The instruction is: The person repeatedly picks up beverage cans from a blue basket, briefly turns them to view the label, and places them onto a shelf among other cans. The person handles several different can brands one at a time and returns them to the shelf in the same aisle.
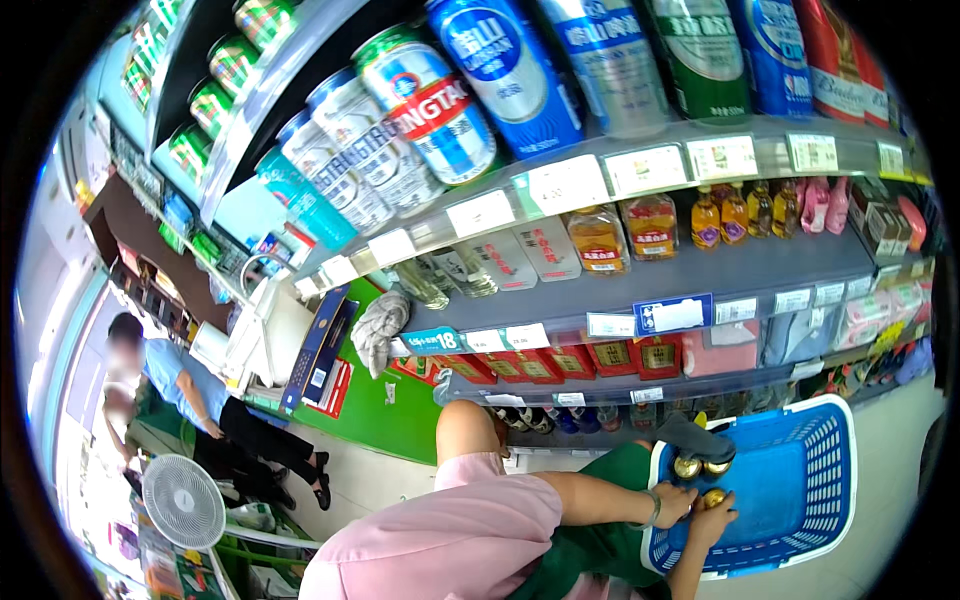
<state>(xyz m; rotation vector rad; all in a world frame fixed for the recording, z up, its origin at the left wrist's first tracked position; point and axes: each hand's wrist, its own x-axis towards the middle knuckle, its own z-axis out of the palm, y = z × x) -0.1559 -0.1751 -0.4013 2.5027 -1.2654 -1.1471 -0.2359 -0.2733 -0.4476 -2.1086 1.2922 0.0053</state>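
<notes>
A blue plastic shopping basket [750, 544] with a white rim stands before me at the lower right. My right hand [712, 519] reaches into it, its fingers around a gold-topped can [715, 498]. Beside that can, my left hand [673, 501], with a band at the wrist, has its fingers bent; whether it grips anything is unclear. Two more gold-topped cans [687, 467] lie near the basket's upper left corner, partly under a dark grey cloth [690, 437] draped over the rim.
Shelves of beer cans [427, 105], liquor bottles [596, 240] and red boxes [660, 356] rise ahead. A grey rag [381, 330] hangs at a shelf corner. Left are a green counter [397, 412], a white fan [184, 501] and people, one in a blue shirt [169, 364].
</notes>
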